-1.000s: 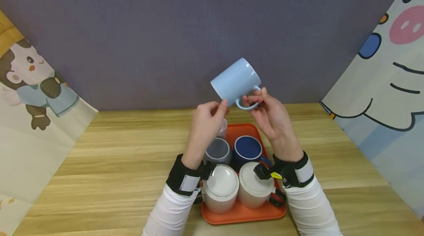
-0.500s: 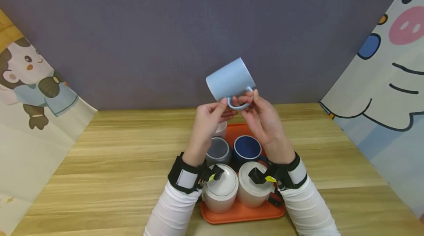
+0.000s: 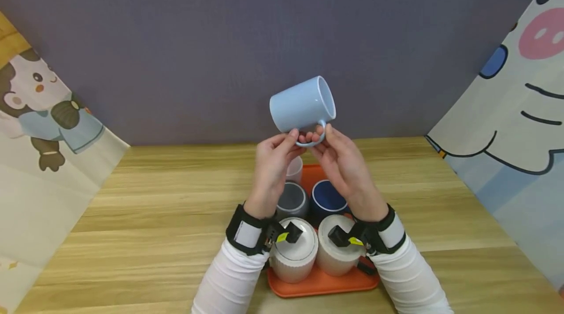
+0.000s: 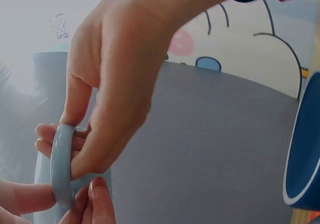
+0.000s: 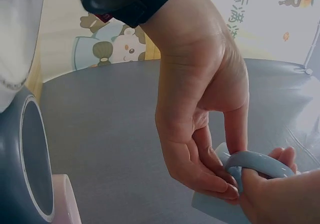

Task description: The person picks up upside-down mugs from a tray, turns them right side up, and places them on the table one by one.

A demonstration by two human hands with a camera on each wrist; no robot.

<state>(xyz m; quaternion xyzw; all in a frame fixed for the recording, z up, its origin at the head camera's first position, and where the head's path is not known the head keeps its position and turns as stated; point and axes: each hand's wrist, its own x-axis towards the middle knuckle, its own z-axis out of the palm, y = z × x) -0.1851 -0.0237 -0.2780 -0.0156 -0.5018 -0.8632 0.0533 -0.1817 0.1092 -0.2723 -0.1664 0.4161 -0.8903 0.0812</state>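
A light blue mug (image 3: pixel 301 104) is held in the air above the far end of the tray, tilted on its side. Its opening faces right and its base left. My left hand (image 3: pixel 270 172) pinches the lower end of its handle, thumb near the base. At the other end of the handle, my right hand (image 3: pixel 352 174) grips it between thumb and fingers. In the left wrist view the handle (image 4: pixel 61 169) stands between both hands' fingers. The right wrist view shows the right thumb pressing the handle (image 5: pixel 257 163); the mug's body is partly hidden there.
Below the hands lies an orange tray (image 3: pixel 326 283) on the wooden table (image 3: pixel 167 221). It carries a grey mug (image 3: pixel 291 196), a navy mug (image 3: pixel 327 196), two white ribbed mugs (image 3: pixel 293 270) and a pale pink cup (image 3: pixel 294 167). A grey wall panel (image 3: pixel 198 59) stands behind.
The light blue mug has shifted left and levelled out, its opening turning into view. My right hand has come left, closer to the left hand, and the left fingers now pinch the handle.
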